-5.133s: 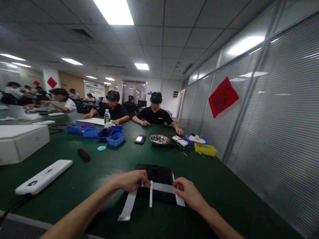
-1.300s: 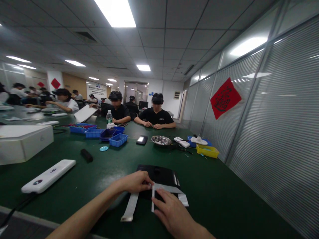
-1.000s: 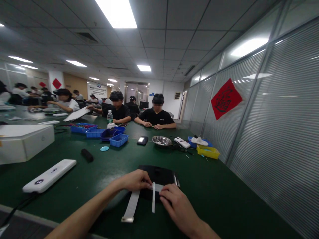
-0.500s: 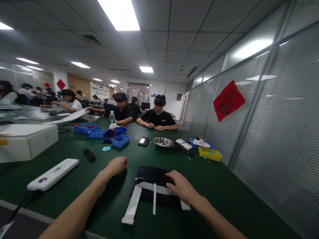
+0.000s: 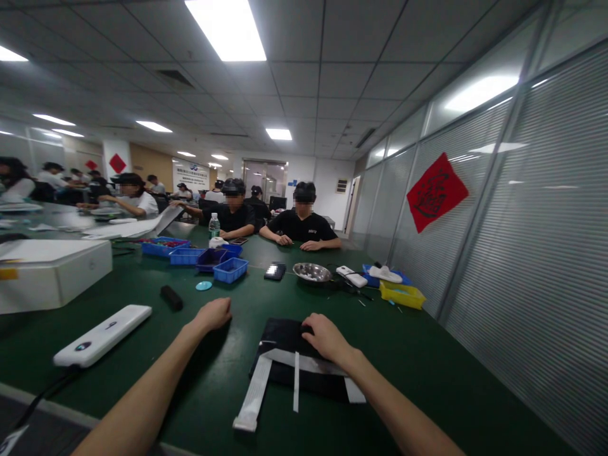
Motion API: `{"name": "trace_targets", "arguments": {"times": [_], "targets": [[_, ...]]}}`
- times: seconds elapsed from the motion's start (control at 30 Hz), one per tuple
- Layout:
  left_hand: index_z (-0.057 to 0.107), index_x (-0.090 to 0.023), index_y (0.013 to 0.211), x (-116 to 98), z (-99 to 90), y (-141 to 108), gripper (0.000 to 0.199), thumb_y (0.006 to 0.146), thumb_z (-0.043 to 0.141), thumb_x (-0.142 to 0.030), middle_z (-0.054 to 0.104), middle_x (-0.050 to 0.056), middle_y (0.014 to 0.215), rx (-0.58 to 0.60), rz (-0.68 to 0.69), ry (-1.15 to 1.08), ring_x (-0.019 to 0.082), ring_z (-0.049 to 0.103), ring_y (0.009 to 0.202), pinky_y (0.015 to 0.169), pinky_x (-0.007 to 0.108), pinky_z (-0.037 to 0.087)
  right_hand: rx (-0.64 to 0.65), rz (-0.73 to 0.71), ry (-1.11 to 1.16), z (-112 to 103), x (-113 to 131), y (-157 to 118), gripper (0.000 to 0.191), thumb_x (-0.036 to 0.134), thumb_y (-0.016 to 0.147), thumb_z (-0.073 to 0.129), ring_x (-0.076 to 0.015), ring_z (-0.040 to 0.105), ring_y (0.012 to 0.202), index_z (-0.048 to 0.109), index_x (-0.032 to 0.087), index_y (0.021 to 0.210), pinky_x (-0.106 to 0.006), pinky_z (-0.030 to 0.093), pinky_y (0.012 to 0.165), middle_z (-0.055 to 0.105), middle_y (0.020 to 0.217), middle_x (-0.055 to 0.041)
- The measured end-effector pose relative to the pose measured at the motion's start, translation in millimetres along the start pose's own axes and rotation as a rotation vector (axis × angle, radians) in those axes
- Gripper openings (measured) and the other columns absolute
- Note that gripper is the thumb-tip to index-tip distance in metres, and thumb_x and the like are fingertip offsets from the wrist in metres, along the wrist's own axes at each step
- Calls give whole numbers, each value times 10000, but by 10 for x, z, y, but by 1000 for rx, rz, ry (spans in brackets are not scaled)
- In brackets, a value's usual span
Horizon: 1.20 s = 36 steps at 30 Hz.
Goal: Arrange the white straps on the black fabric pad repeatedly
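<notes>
The right hand (image 5: 325,335) is over the upper right part of one flat black panel (image 5: 280,331), palm down, its fingers loosely bent at the far edge. Whether they pinch that edge or merely rest on it cannot be told. The left hand (image 5: 217,315) is loosely curled over the table to the left of the panel, apart from it; the fingers are turned away, so what they may hold cannot be told.

The panel lies flat on the green table (image 5: 204,392), under the right hand and to the right of the left one. One white ribbon cable (image 5: 285,357) crosses it beneath the right wrist, with two lengths leading down toward the wearer; the left length ends in a single connector (image 5: 246,423). One narrow white strip (image 5: 296,383) crosses the cable near its middle and runs past the panel's near edge.

Farther out on the left are one black bar (image 5: 171,297), one light-blue disc (image 5: 204,286), one long white device (image 5: 102,335) with a black cord, and one white box (image 5: 85,272). Beyond stand five blue bins (image 5: 230,274) in a cluster and one bottle (image 5: 214,227). Toward the right are one metal bowl (image 5: 324,272) and one yellow bin (image 5: 401,299). Two people in black tops (image 5: 304,227) sit across the table.
</notes>
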<state>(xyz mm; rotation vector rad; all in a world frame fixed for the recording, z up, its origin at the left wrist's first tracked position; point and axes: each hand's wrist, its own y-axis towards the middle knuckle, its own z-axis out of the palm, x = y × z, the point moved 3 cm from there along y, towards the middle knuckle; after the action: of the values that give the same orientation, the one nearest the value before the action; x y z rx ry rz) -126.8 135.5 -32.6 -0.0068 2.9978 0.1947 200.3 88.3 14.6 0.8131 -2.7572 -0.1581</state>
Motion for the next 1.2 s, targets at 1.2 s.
{"name": "trace_targets", "arguments": {"times": [1.2], "targets": [[546,-187,891,-47,13,-31,139,831,484,-295,671,110,989,23,7,-13,232,638,877,701,297,440,-276,956,-202,-997,-2761,-2202,344,382,807,456,-318,655,849,708,154,860,-399,491,693,709,923,-158]]}}
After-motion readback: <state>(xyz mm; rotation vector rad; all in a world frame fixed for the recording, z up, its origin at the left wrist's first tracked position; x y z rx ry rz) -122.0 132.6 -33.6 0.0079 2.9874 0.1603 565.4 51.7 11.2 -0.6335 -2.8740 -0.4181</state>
